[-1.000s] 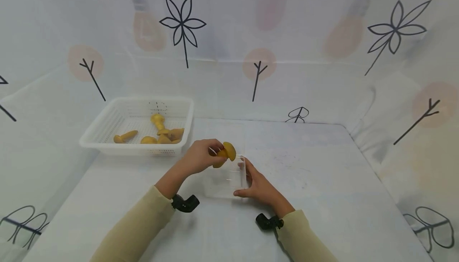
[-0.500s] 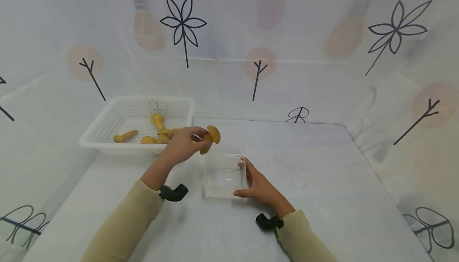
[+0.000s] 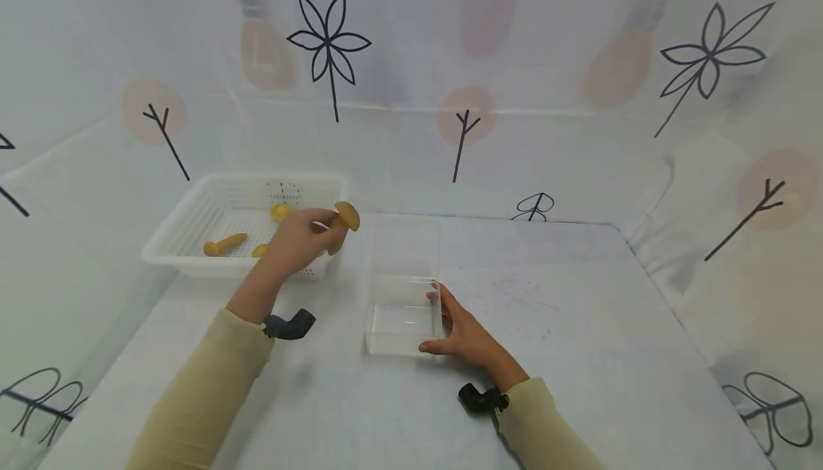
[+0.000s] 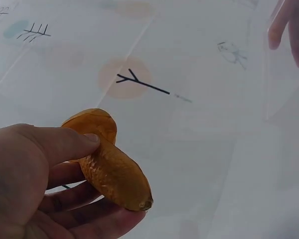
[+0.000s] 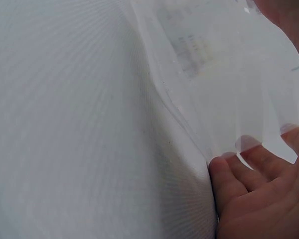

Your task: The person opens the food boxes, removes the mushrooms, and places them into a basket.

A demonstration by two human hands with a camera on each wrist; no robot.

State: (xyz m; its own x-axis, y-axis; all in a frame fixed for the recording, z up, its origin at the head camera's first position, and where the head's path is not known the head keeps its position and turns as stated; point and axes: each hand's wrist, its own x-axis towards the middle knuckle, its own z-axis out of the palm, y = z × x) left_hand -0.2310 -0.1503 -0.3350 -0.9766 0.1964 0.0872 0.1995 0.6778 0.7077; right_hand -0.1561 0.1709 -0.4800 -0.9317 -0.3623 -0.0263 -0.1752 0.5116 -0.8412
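A yellow-brown mushroom (image 3: 348,216) with a thick stem is pinched between the thumb and fingers of my left hand (image 3: 296,240), at the right rim of a white basket. Up close in the left wrist view, the thumb presses on the mushroom (image 4: 117,177) where cap and stem meet. My right hand (image 3: 464,333) grips the right side of a clear plastic box (image 3: 401,345), thumb at the front and fingers farther back. Inside the box I see no mushroom. The right wrist view has the fingers (image 5: 261,162) against its clear wall.
The white perforated basket (image 3: 173,259) stands at the back left of the white table (image 3: 579,356). Several mushrooms lie in it, one (image 3: 225,244) on the left; my left hand covers part of the others. A patterned cloth (image 3: 398,148) hangs behind.
My left hand has carried the mushroom from above the clear box leftward and back to the basket's right rim. My right hand and the box have stayed in place.
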